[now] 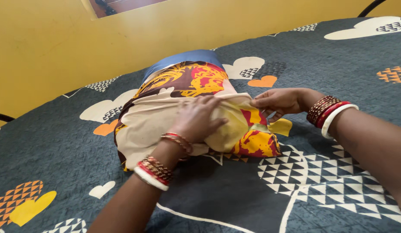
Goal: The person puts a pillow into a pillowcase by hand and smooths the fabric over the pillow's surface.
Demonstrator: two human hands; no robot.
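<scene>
Bangles in red, gold and white ring both wrists, nearest the camera, above a grey bedsheet printed with hearts and triangle patches. Toward the left edge of the bed only that sheet shows, running up to a yellow wall. Near the middle lies a pillow, its blue end bare and pointing at the wall, its long axis running from the person toward that far edge. A cream pillowcase with brown, red and yellow print covers the near part. The left hand presses flat on it, fingers lightly spread. To the right, the right hand pinches the case's open edge between thumb and fingers. Pillow and case look soft, light and limp, best gripped at the cloth's hem.
</scene>
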